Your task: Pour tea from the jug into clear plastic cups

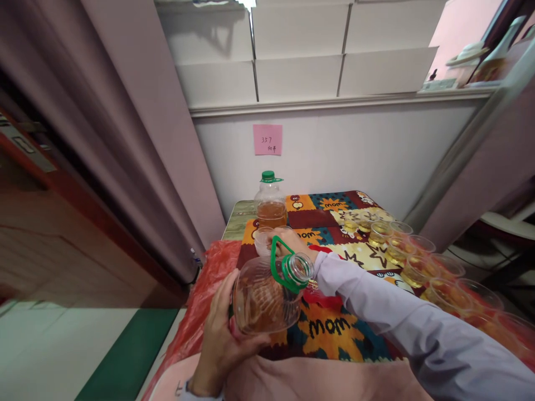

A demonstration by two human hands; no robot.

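My left hand (223, 328) is wrapped round the body of a clear plastic jug (267, 301) with a green handle. The jug is tilted, its uncapped mouth pointing to the right, with amber liquid inside. Beyond it, my right hand (295, 245) reaches across the table, fingers closed at a clear plastic cup (263, 240); the green handle and jug hide part of the grip. Just behind that cup stands a second jug (271, 203), upright with a green cap and partly filled with amber liquid.
Several clear cups with pale yellow liquid (395, 250) line the table's right side. A patterned cloth (330, 328) covers the tabletop, and red plastic film (209, 284) hangs over the left edge. Under my right sleeve lies something red (321, 298). A wall with a pink note (267, 139) closes off the back.
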